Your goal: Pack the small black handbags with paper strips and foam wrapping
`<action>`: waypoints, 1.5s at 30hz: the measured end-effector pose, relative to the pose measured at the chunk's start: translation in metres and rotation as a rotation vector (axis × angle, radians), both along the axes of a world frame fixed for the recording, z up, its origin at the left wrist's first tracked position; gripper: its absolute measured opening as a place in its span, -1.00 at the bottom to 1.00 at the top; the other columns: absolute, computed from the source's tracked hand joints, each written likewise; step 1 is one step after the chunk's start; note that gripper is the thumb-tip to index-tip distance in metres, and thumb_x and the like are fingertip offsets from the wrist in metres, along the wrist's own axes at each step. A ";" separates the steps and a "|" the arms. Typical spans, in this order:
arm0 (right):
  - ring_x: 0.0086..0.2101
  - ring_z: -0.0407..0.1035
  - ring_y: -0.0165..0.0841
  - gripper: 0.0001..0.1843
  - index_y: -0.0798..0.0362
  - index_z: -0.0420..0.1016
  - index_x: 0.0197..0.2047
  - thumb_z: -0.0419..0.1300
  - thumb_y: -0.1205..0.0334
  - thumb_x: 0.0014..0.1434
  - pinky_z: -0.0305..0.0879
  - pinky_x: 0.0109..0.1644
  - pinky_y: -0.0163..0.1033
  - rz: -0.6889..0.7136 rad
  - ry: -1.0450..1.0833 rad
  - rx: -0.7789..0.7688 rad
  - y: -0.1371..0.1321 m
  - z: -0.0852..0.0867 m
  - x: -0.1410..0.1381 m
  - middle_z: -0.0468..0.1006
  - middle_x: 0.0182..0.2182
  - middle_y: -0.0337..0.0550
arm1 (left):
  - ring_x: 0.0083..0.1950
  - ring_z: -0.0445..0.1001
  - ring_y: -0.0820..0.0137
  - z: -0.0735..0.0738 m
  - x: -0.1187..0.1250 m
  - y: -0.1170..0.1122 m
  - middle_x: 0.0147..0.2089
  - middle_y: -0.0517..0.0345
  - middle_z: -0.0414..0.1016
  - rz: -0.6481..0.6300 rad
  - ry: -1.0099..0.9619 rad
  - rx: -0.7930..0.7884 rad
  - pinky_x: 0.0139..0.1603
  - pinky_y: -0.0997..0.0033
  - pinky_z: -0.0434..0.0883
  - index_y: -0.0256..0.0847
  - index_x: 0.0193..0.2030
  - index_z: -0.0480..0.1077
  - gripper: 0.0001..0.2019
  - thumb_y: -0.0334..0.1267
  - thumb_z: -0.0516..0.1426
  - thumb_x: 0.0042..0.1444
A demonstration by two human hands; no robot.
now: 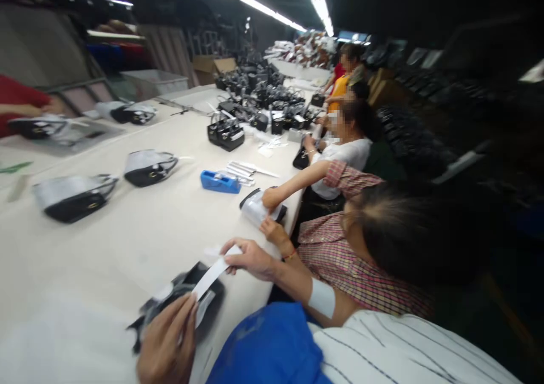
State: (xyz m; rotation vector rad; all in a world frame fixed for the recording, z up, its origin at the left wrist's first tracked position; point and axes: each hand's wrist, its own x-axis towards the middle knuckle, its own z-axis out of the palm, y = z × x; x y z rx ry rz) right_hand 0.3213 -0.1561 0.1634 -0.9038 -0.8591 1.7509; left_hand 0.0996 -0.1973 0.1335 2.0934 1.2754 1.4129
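A white paper-like strip (211, 276) is stretched between my two hands. My left hand (168, 341), low in the view, pinches its lower end. The upper end is pinched by my right hand (249, 257), further forward and to the right. Beneath the strip, a black handbag (216, 293) lies on the table, partly hidden by my left hand. Some grey wrapping shows on this bag, though blur hides its details.
Beside me, a co-worker in a checked shirt (323, 231) handles a wrapped bag (254, 207). A blue tape dispenser (220, 182) sits on the white table (170, 220). Wrapped black bags (76, 200) lie at left; many more bags (255, 89) are piled further back.
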 end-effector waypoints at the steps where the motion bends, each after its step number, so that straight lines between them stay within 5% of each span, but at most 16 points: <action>1: -0.54 0.32 -0.53 -0.51 0.13 0.41 -0.16 0.41 0.06 -0.11 0.25 -0.40 -0.38 -0.032 -0.029 0.048 -0.003 0.001 0.001 0.47 -0.51 -0.28 | -0.05 0.49 0.26 0.004 0.002 -0.002 -0.05 0.09 0.54 0.035 0.047 -0.029 0.15 0.18 0.34 -0.06 -0.06 0.50 -0.70 -0.32 0.20 0.03; 5: -0.50 0.34 -0.53 -0.61 0.10 0.41 -0.10 0.34 0.16 0.01 0.23 -0.40 -0.42 -0.042 -0.104 0.094 -0.003 -0.004 0.007 0.46 -0.48 -0.29 | 0.02 0.45 0.29 0.012 0.003 0.000 -0.03 0.06 0.51 0.129 0.002 -0.249 0.11 0.23 0.36 -0.13 -0.05 0.46 -0.76 -0.24 0.12 0.14; 10: -0.49 0.36 -0.51 -0.57 0.08 0.42 -0.04 0.33 0.16 0.01 0.21 -0.43 -0.42 -0.007 -0.151 0.089 -0.002 -0.013 -0.001 0.46 -0.47 -0.28 | -0.22 0.49 0.38 0.009 -0.006 -0.009 -0.21 0.14 0.53 0.238 -0.190 -0.526 -0.16 0.40 0.42 -0.15 -0.15 0.47 -0.78 -0.13 0.15 0.10; 19: -0.54 0.31 -0.47 -0.71 0.14 0.55 -0.27 0.33 0.11 -0.01 0.20 -0.45 -0.35 0.082 -0.503 0.206 0.001 -0.024 -0.018 0.49 -0.57 -0.22 | -0.16 0.44 0.38 0.004 -0.026 -0.029 -0.24 0.14 0.48 0.326 -0.138 -0.289 -0.07 0.36 0.37 -0.15 -0.25 0.47 -0.89 -0.24 0.13 0.13; 24: -0.51 0.34 -0.42 -0.66 0.16 0.55 -0.23 0.33 0.08 -0.01 0.25 -0.43 -0.31 0.238 -0.400 0.168 -0.006 -0.024 -0.029 0.50 -0.54 -0.18 | -0.16 0.44 0.36 -0.003 -0.040 -0.038 -0.23 0.09 0.49 0.412 -0.345 -0.477 -0.09 0.35 0.37 -0.18 -0.22 0.47 -0.82 -0.16 0.15 0.10; 30: -0.25 0.43 -0.27 -0.25 0.08 0.37 0.14 0.42 0.08 -0.13 0.37 -0.16 -0.18 0.519 -0.093 0.131 -0.007 0.004 -0.043 0.54 -0.22 -0.01 | -0.40 0.36 0.54 0.000 -0.040 -0.033 -0.36 0.15 0.48 0.121 -1.004 -0.971 -0.34 0.51 0.31 -0.27 -0.19 0.44 -0.64 -0.16 0.32 -0.13; 34: -0.16 0.41 -0.28 -0.55 0.09 0.54 -0.07 0.37 0.12 -0.04 0.34 -0.06 -0.18 0.623 -0.162 0.286 -0.005 0.012 -0.058 0.52 -0.14 -0.04 | -0.43 0.34 0.57 0.006 -0.017 -0.030 -0.34 0.11 0.48 -0.046 -1.180 -1.142 -0.40 0.55 0.25 -0.30 -0.23 0.44 -0.60 -0.20 0.38 -0.22; 39: -0.42 0.38 -0.39 -0.72 0.14 0.57 -0.33 0.30 0.06 0.04 0.33 -0.31 -0.28 0.584 -0.172 0.254 -0.010 0.005 -0.064 0.55 -0.42 -0.15 | -0.37 0.40 0.49 0.010 -0.006 -0.028 -0.33 0.04 0.50 -0.132 -1.009 -1.143 -0.32 0.49 0.31 -0.32 -0.14 0.42 -0.59 -0.17 0.32 -0.11; 41: -0.53 0.32 -0.47 -0.71 0.14 0.55 -0.32 0.28 0.04 0.06 0.24 -0.45 -0.34 0.484 -0.232 0.237 -0.007 0.003 -0.057 0.56 -0.43 -0.14 | -0.35 0.41 0.44 0.009 -0.020 -0.024 -0.29 0.02 0.51 0.031 -0.798 -1.036 -0.28 0.42 0.35 -0.31 -0.13 0.42 -0.62 -0.13 0.27 -0.05; 45: -0.68 0.10 -0.57 -0.67 0.14 0.48 -0.38 0.21 -0.01 0.12 0.02 -0.60 -0.38 0.253 -0.375 0.206 0.008 -0.005 -0.033 0.55 -0.51 -0.16 | -0.12 0.43 0.30 -0.003 -0.069 -0.001 -0.05 0.00 0.46 0.481 -0.214 -0.576 -0.01 0.20 0.37 -0.19 -0.05 0.41 -0.62 -0.09 0.20 -0.01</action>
